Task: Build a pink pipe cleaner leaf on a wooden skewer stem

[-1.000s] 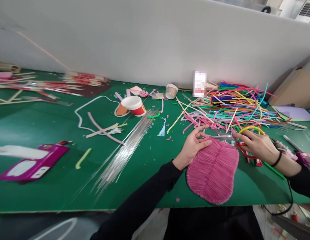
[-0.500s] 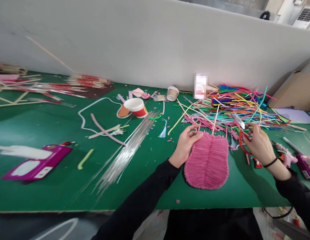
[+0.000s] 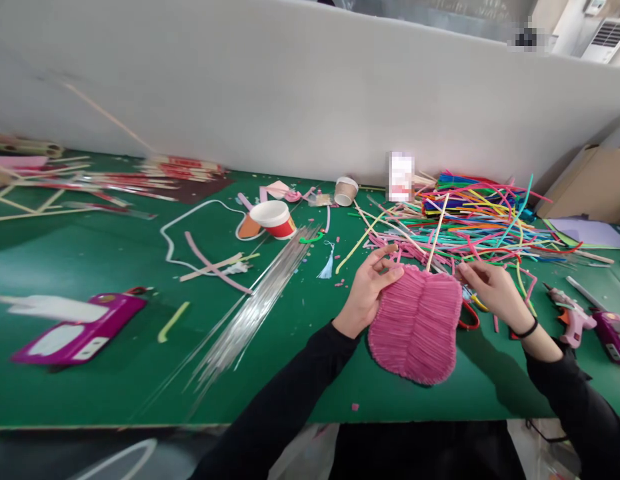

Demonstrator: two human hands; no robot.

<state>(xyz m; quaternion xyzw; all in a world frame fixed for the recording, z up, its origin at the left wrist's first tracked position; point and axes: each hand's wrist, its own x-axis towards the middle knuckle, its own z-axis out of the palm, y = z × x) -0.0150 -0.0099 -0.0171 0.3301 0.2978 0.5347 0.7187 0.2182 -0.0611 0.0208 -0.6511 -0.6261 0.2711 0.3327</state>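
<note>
Pink mat (image 3: 415,327): my left grip (image 3: 366,292) clamped on, eleven o'clock; right grip (image 3: 493,290), one o'clock, closure unclear. Scissors (image 3: 470,327): since released, three o'clock.

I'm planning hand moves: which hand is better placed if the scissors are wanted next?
Probably the right hand: it is right beside the scissors. The left hand is farther off, holding the pink piece by its upper left edge.

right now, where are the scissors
In the head view's right half, the scissors lie right of the pink piece, partly hidden by the right hand.
</note>
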